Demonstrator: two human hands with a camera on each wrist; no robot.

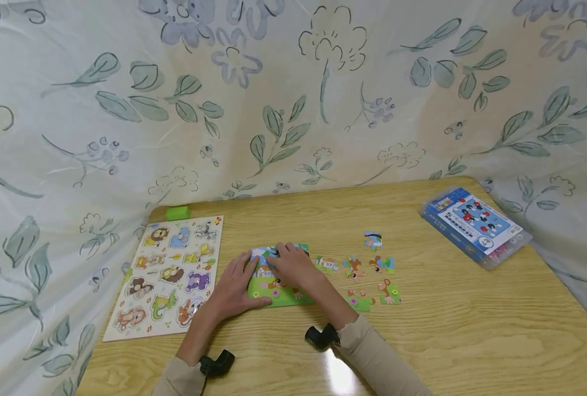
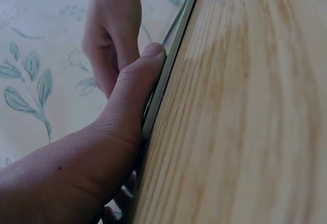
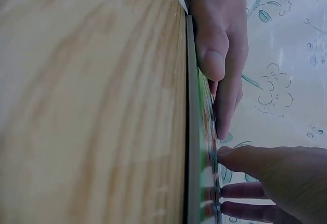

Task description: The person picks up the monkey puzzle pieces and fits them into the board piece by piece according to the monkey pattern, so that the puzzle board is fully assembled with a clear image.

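Jigsaw puzzle lies flat on the wood-grain surface, under both hands. At its left end the left hand has a wide grip, thumb and fingers spread apart. Fingertips of the right hand touch the upper part; whether that grip pinches a piece, I cannot tell. Loose pieces lie to the right, an animal picture board to the left.
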